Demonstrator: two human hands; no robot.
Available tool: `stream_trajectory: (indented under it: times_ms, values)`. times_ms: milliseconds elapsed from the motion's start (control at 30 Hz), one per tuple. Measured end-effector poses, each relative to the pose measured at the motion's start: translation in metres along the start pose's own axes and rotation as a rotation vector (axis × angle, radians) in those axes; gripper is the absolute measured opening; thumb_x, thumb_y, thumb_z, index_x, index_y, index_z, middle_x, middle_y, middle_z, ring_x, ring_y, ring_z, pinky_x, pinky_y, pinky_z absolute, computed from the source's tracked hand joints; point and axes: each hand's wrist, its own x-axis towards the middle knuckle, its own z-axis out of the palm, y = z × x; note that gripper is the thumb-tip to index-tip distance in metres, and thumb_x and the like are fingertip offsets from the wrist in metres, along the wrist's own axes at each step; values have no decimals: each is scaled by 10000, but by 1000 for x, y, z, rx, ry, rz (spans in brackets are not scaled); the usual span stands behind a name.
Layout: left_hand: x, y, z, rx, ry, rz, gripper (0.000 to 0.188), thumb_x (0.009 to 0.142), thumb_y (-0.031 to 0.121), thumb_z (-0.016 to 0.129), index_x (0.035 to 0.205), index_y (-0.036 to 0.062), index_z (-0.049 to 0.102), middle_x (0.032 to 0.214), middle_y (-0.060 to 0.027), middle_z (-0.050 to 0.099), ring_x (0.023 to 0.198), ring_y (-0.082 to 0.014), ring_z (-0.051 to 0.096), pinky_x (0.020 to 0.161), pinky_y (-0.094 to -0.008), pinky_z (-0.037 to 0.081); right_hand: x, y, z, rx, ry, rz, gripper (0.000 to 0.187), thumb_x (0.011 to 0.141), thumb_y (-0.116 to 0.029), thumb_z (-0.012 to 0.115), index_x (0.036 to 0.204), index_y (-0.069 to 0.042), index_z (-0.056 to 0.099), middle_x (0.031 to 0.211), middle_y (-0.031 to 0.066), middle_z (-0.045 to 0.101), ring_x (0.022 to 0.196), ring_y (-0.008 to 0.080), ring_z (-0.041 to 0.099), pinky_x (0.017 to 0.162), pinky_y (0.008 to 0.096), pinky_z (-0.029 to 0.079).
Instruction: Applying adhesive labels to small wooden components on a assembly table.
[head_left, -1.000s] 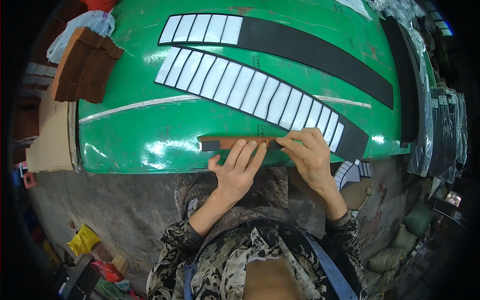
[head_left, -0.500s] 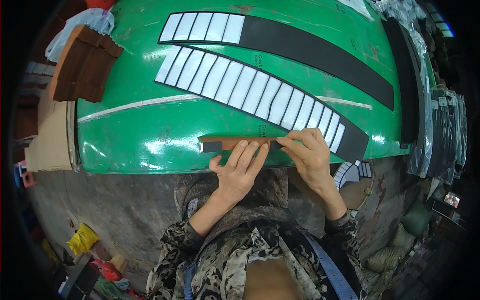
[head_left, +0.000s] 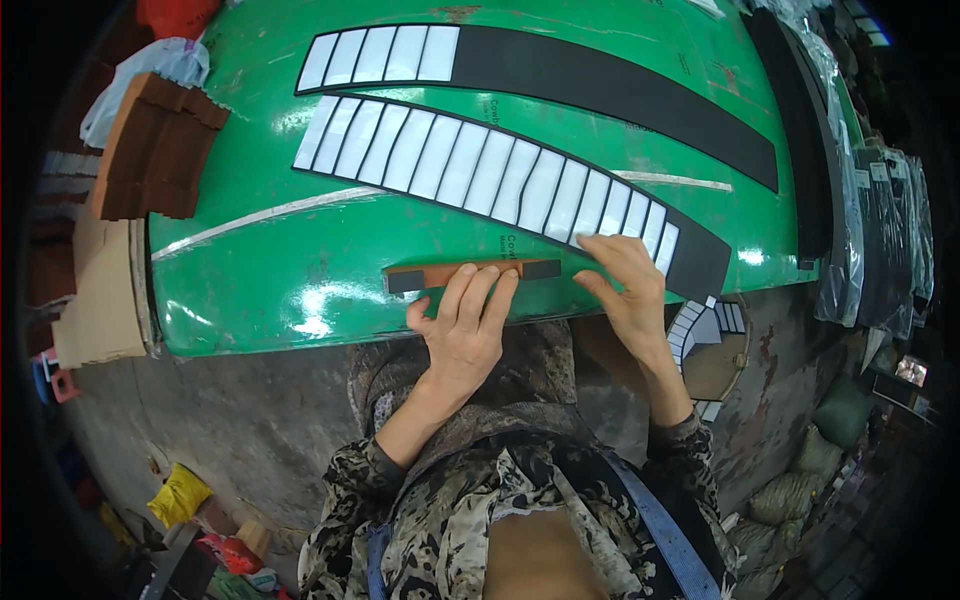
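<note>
A narrow brown strip [head_left: 437, 271] lies near the table's front edge, with a dark grey pad [head_left: 406, 281] at its left end and another dark grey pad [head_left: 541, 269] at its right end. My left hand [head_left: 462, 335] holds it down, fingers across its middle and thumb at the near side. Just right of the strip, my right hand [head_left: 635, 292] hovers with thumb and fingers apart and nothing seen between them. Its fingertips are close to a curved black strip [head_left: 705, 258] bearing a row of white pads [head_left: 487, 172].
A second curved black strip [head_left: 610, 95], white-padded at its left end, lies farther back on the green table [head_left: 250, 280]. Stacked brown pieces [head_left: 155, 150] stand at the left. Dark strips and plastic-wrapped bundles [head_left: 885, 235] line the right. A round container [head_left: 722, 365] sits below the table's right front.
My right hand has let go of the strip's right end and moved up and right, its fingers opening. The dark pad there is now uncovered. My left hand stays on the strip.
</note>
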Motion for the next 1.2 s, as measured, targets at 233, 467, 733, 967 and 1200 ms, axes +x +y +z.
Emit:
stream_trajectory:
  times_ms: [233, 467, 733, 967, 1200]
  values:
    - [9, 3, -5, 24, -37, 38, 482, 710, 58, 621, 1150, 254, 602, 1132, -10, 477, 1134, -191, 426, 833, -424, 232, -3, -6, 16, 64, 21, -50, 393, 666, -33, 747, 1048, -40, 654, 979, 94, 637, 854, 232, 604, 676, 319, 500]
    - [9, 3, -6, 49, -37, 38, 507, 704, 42, 617, 1159, 267, 603, 1133, -14, 462, 1131, -198, 418, 819, -433, 237, -5, -5, 26, 116, 83, -52, 348, 665, -5, 740, 1002, -28, 658, 944, 102, 641, 843, 243, 617, 673, 323, 517]
    - [8, 4, -5, 41, -54, 41, 517, 697, 44, 622, 1170, 251, 597, 1140, -26, 456, 1140, -209, 408, 817, -441, 238, -5, -5, 26, 97, 105, -58, 322, 652, 11, 737, 963, -17, 658, 928, 110, 646, 825, 253, 626, 675, 327, 519]
    - [9, 4, -5, 46, -61, 40, 527, 698, 30, 609, 1177, 247, 594, 1136, -27, 460, 1138, -209, 408, 815, -436, 237, -6, -5, 28, 141, 80, 0, 336, 671, 12, 729, 997, -7, 648, 937, 126, 646, 823, 241, 633, 681, 319, 527]
    - [9, 4, -5, 56, -52, 44, 518, 697, 37, 608, 1171, 248, 601, 1122, -24, 470, 1129, -200, 418, 812, -430, 238, -11, -6, 23, 541, 19, 307, 292, 785, -12, 678, 1068, 29, 618, 972, 78, 653, 805, 124, 605, 714, 259, 510]
